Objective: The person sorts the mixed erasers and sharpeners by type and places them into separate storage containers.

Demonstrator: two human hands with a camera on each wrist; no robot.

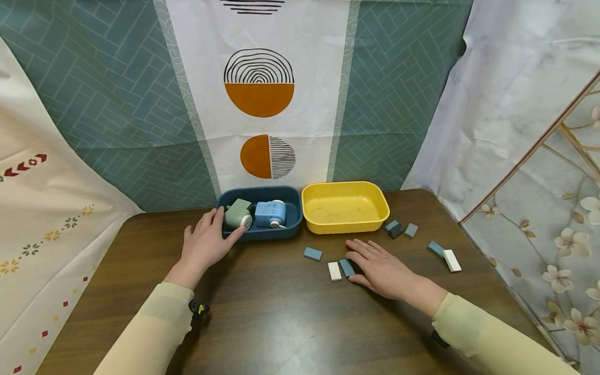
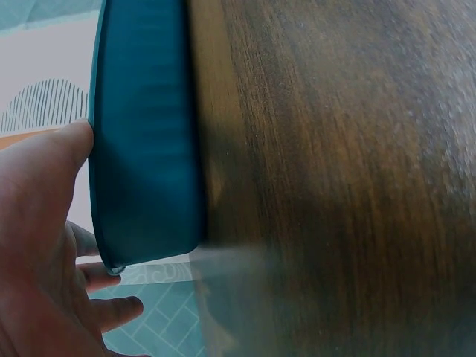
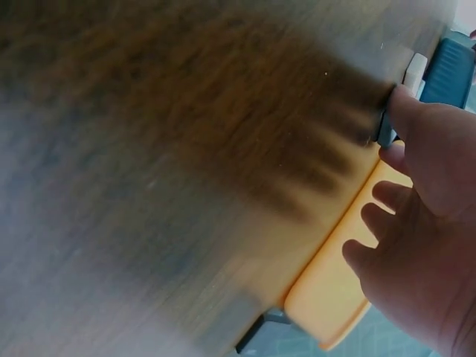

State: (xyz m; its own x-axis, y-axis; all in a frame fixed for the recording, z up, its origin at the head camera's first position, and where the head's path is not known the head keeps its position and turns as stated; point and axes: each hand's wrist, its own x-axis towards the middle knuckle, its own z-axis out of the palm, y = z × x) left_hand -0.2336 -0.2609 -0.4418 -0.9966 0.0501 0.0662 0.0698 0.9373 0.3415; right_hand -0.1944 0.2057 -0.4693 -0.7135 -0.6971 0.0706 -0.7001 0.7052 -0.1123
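My left hand [image 1: 206, 242] holds the left end of a dark blue bin [image 1: 292, 229], its thumb on the front rim and its other fingers around the end wall. Inside that bin lie a green boxy item [image 1: 238, 212] with a round pale knob and a light blue boxy item [image 1: 270, 212] with white round parts. Over the table to the right, my right hand [image 1: 382, 268] has thumb and index finger at opposite ends of a small blue-grey block [image 1: 347, 267]. A white block [image 1: 335, 271] lies just left of it, and another blue-grey block [image 1: 312, 253] farther left.
Beside the dark blue bin stands a yellow bin [image 1: 344, 228]. Right of it are a dark block [image 1: 396, 230] and a grey-blue block [image 1: 411, 230]. Near the table's right edge, a white block [image 1: 451, 260] lies against a blue block [image 1: 436, 248]. Patterned cloth [image 1: 398, 104] hangs behind the table.
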